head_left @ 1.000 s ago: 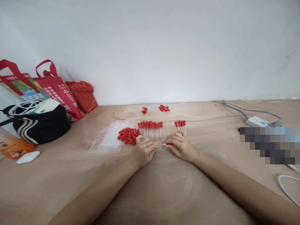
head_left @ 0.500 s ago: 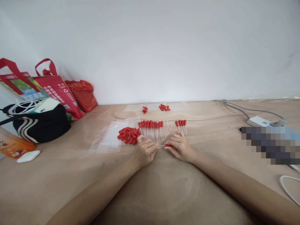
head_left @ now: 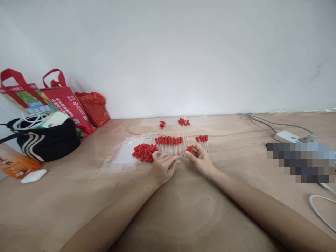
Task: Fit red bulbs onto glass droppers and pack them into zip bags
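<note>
Between my two hands is a thin clear tube (head_left: pixel 181 155). My left hand (head_left: pixel 163 167) pinches its left end, and my right hand (head_left: pixel 200 159) holds a red rubber bulb (head_left: pixel 190 148) at its right end. Just beyond my hands lies a row of clear droppers with red bulbs (head_left: pixel 169 140), with some bare tubes at its right side. Several more capped droppers (head_left: pixel 202 139) lie beyond my right hand. A pile of loose red bulbs (head_left: pixel 143 152) touches the clear plastic bags (head_left: pixel 120 154) left of my left hand.
Farther back lie small bags with red bulbs (head_left: pixel 183 122). At the left stand a red shopping bag (head_left: pixel 65 105), a red plastic bag (head_left: pixel 94 108) and a black pouch (head_left: pixel 52 140). A white power strip (head_left: pixel 287 137) with grey cables lies at the right.
The red bulb in my right hand has risen and now shows above the fingertips. The tube tilts upward to the right, where before it lay nearly level.
</note>
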